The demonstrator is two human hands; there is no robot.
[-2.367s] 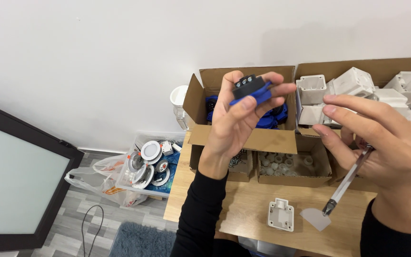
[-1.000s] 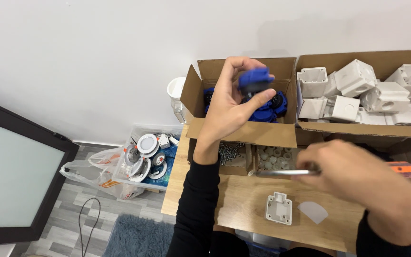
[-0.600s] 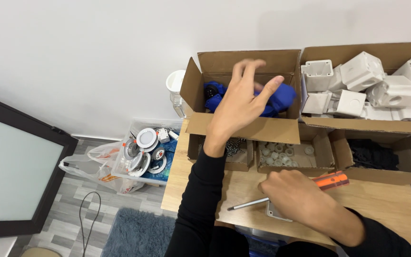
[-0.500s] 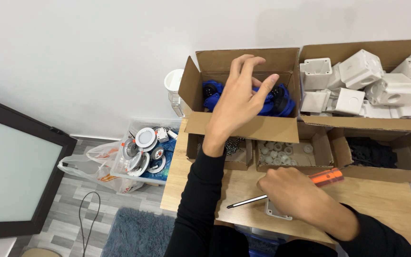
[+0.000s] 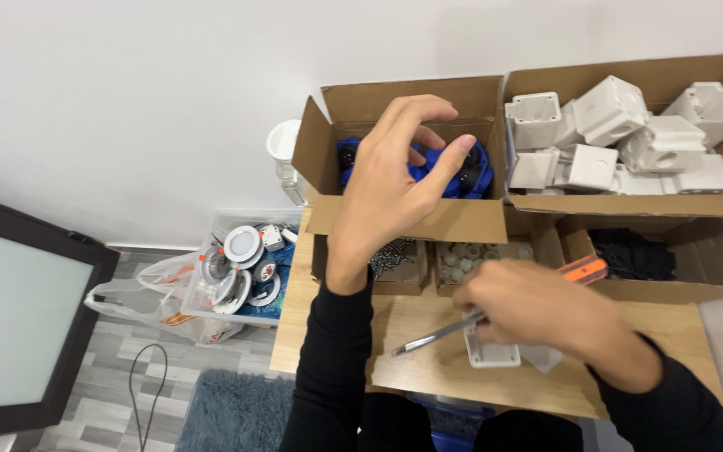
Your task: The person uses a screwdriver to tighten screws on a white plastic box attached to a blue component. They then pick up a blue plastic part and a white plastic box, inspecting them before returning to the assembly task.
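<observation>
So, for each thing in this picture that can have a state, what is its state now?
Left hand: open, fingers spread over the box of blue parts, holding nothing visible.
Box of blue parts: flaps open, partly filled.
Right hand: closed around the screwdriver, above the small white box.
Screwdriver: held nearly flat, tip toward the left.
Small white box: lying on the wooden table.
Box of white housings: open, full.
</observation>
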